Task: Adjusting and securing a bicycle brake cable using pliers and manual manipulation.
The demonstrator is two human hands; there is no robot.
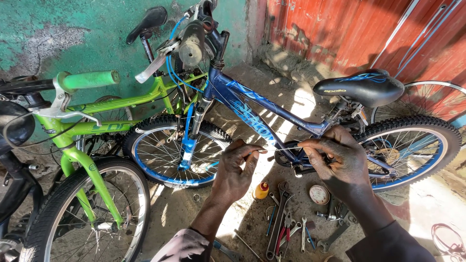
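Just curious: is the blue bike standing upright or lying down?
Upright: the blue bike has both wheels on the ground, saddle on top, beside the green bike.

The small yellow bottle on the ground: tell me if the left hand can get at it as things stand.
Probably yes. The yellow bottle stands in the open just below the left hand, with nothing over it; the wrenches lie beside it, not in the way.

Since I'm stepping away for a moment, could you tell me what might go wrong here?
The thin cable stretched between left hand and right hand could slip or prick a finger. Loose wrenches on the ground underfoot could trip someone. The blue bicycle might tip.
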